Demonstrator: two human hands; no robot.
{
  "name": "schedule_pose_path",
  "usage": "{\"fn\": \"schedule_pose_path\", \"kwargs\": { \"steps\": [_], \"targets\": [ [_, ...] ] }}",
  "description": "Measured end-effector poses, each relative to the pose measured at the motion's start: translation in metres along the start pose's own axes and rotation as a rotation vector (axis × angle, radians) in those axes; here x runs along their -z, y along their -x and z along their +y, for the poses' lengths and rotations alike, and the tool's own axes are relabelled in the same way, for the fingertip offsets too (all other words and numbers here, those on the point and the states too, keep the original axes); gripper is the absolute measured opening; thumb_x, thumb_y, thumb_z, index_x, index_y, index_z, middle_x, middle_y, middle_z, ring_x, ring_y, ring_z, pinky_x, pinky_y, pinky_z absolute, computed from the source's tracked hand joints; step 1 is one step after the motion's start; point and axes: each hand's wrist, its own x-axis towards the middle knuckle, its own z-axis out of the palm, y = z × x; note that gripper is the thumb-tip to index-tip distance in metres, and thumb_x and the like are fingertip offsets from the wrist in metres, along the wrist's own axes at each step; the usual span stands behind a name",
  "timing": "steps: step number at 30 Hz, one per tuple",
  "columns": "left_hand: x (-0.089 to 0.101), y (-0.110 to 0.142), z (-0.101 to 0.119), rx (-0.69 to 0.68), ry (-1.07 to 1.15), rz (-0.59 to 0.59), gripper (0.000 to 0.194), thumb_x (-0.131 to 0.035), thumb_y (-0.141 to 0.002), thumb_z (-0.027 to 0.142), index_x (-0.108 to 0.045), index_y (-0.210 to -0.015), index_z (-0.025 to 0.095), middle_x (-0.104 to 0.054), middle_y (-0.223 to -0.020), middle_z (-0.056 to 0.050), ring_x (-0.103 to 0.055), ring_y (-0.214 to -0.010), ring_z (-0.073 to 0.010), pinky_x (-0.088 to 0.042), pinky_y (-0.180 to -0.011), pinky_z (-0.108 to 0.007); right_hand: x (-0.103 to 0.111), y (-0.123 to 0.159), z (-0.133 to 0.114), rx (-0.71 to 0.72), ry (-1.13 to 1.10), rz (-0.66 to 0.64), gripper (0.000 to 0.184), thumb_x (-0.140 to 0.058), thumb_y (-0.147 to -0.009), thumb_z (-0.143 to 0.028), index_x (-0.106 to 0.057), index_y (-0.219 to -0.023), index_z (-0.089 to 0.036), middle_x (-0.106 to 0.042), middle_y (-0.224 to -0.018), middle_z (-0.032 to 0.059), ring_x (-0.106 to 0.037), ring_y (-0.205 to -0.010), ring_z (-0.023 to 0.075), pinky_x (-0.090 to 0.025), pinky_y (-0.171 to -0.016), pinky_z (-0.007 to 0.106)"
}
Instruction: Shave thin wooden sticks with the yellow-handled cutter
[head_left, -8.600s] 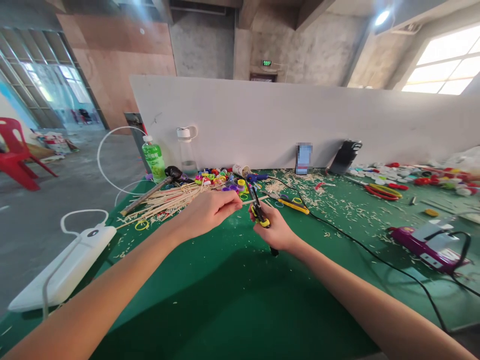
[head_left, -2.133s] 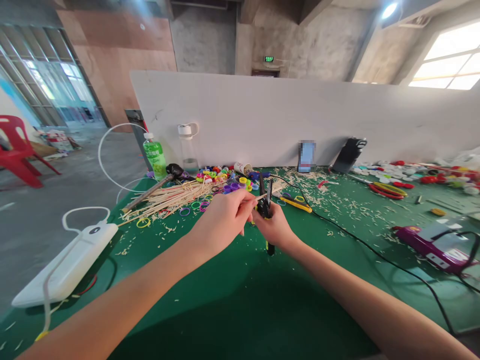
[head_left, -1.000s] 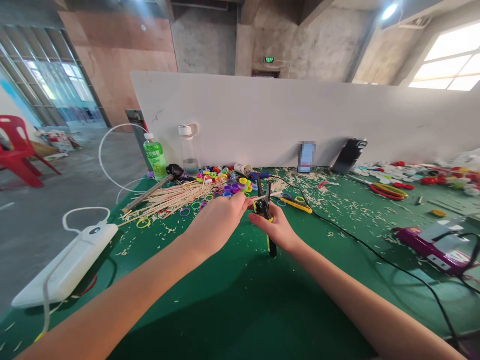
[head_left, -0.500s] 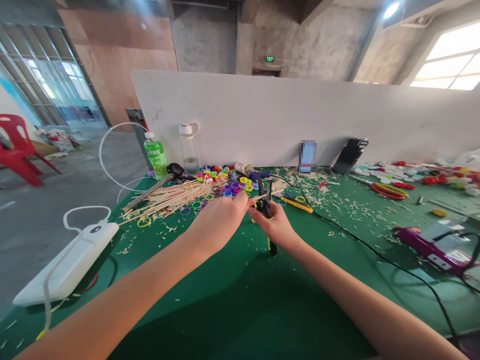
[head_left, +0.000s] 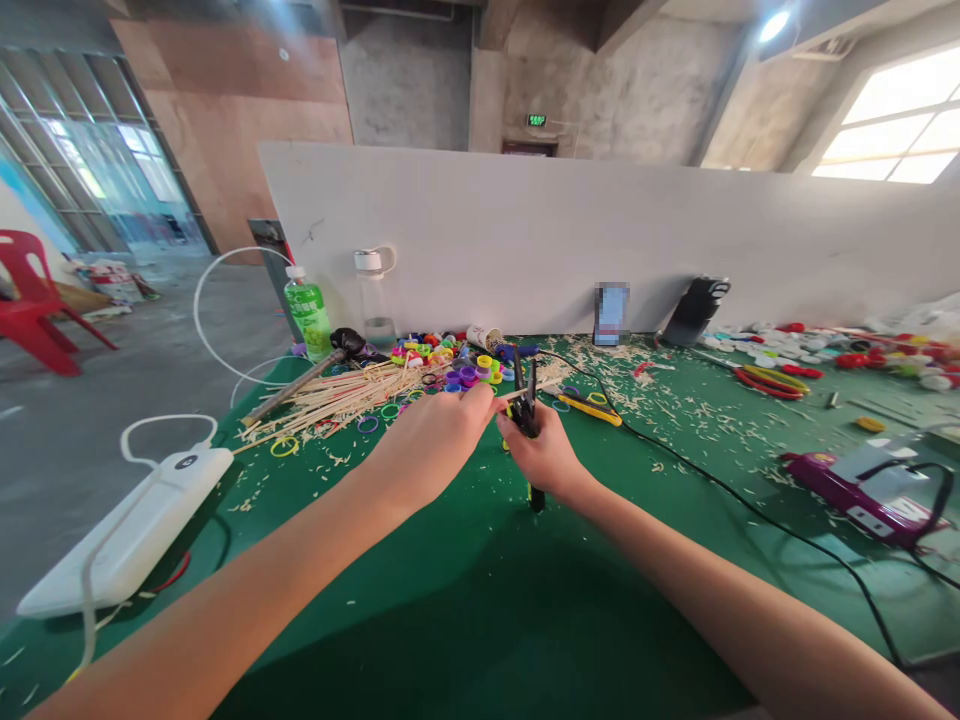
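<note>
Near the middle of the table my left hand (head_left: 435, 440) is closed, pinching a thin wooden stick (head_left: 512, 396) whose end points right. My right hand (head_left: 551, 448) is wrapped around a black-and-yellow hand tool (head_left: 527, 412) with two upright black jaws. The stick's end lies at the jaws; whether it sits between them I cannot tell. Below my right hand the tool's dark handle (head_left: 536, 498) hangs down. Just beyond my hands are small purple and yellow rings (head_left: 469, 375) and a pile of wooden sticks (head_left: 349, 390).
At the left stand a green-labelled bottle (head_left: 307, 312), a clear bottle (head_left: 377, 310) and a white power strip (head_left: 142, 530). A yellow cutter knife (head_left: 592, 409) and black cable lie right of my hands. Farther right are red-and-yellow pliers (head_left: 769, 380) and a purple device (head_left: 847, 495). Shavings litter the green tabletop (head_left: 480, 610).
My right hand has closed further around the tool, and the jaws look slightly nearer each other. The handle has swung a little left. My left hand still pinches the stick.
</note>
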Motion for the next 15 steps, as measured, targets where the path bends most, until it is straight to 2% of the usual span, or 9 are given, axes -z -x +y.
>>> {"fn": "schedule_pose_path", "kwargs": {
  "steps": [4,7,9,12,15],
  "targets": [
    [0.0000,-0.0001,-0.0009,0.002,-0.051,0.040,0.032,-0.033,-0.099,0.034,-0.056,-0.085,0.015,-0.057,-0.055,-0.003,-0.054,-0.048,-0.0159,-0.019,-0.043,-0.028,-0.0003,-0.0006,-0.0004,0.013,0.015,-0.004,0.011,-0.052,-0.078,-0.030,-0.047,-0.077,-0.020,-0.039,-0.056,-0.0058,-0.036,-0.047,0.0096,-0.030,-0.046,0.024],
    [-0.0031,-0.0005,-0.0014,-0.017,0.012,0.112,0.026,-0.041,-0.097,0.035,-0.057,-0.101,0.016,-0.067,-0.077,-0.005,-0.061,-0.060,-0.0171,-0.030,-0.047,-0.027,0.0005,0.0001,-0.0008,0.013,-0.001,-0.009,0.013,-0.053,-0.078,-0.031,-0.047,-0.076,-0.020,-0.038,-0.056,-0.0063,-0.034,-0.048,0.0093,-0.029,-0.046,0.024],
    [-0.0051,-0.0006,-0.0020,-0.043,0.066,0.147,0.024,-0.043,-0.096,0.032,-0.056,-0.110,0.017,-0.069,-0.090,-0.007,-0.064,-0.071,-0.0178,-0.038,-0.053,-0.026,0.0012,0.0014,-0.0008,0.004,-0.030,-0.003,0.016,-0.055,-0.078,-0.033,-0.046,-0.076,-0.020,-0.039,-0.057,-0.0063,-0.034,-0.048,0.0093,-0.030,-0.047,0.024],
    [-0.0060,0.0001,-0.0035,-0.050,0.120,0.158,0.024,-0.039,-0.097,0.028,-0.060,-0.105,0.017,-0.069,-0.086,-0.007,-0.065,-0.077,-0.0180,-0.043,-0.061,-0.027,0.0024,0.0046,-0.0017,-0.009,-0.076,-0.003,0.018,-0.059,-0.078,-0.034,-0.048,-0.080,-0.020,-0.047,-0.064,-0.0038,-0.043,-0.055,0.0107,-0.035,-0.051,0.024],
    [-0.0049,0.0011,-0.0053,-0.044,0.193,0.137,0.026,-0.038,-0.097,0.026,-0.061,-0.098,0.015,-0.068,-0.080,-0.007,-0.064,-0.071,-0.0166,-0.044,-0.061,-0.027,0.0042,0.0079,-0.0032,-0.019,-0.111,-0.026,0.021,-0.061,-0.077,-0.034,-0.053,-0.090,-0.018,-0.058,-0.077,0.0005,-0.053,-0.067,0.0141,-0.041,-0.061,0.026]
  ]
}}
